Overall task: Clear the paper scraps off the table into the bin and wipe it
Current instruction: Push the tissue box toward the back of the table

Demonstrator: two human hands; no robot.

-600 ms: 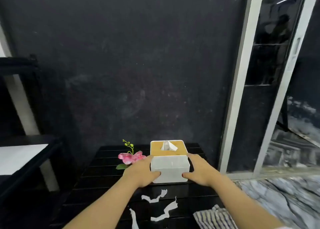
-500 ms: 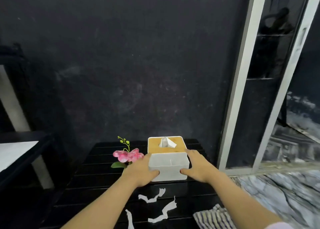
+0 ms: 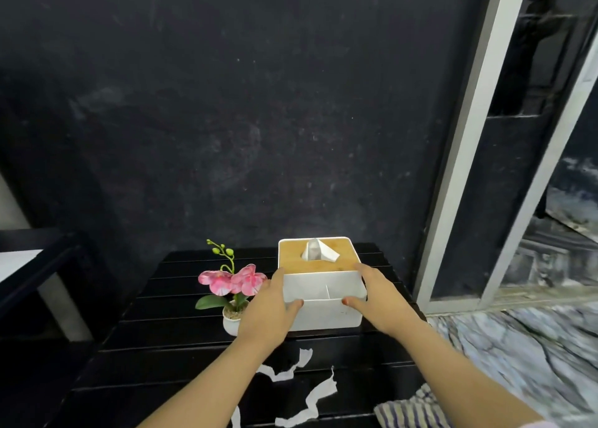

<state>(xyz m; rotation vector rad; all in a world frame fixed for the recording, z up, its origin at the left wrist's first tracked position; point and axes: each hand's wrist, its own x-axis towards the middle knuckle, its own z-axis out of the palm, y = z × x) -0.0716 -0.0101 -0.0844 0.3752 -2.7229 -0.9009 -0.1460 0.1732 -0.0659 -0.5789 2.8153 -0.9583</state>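
Both hands have stayed clamped on the white tissue box (image 3: 322,293) since a moment ago — left hand (image 3: 270,311) and right hand (image 3: 380,301) gripping its sides — so clearing hasn't begun. The paper scraps (image 3: 318,392) lie untouched on the black slatted table (image 3: 168,350) just in front of the box, long thin strips running diagonally, near the striped cloth (image 3: 407,410).

both hands (image 3: 326,304) gripping tissue box (image 3: 318,285), scraps (image 3: 284,367) nearby
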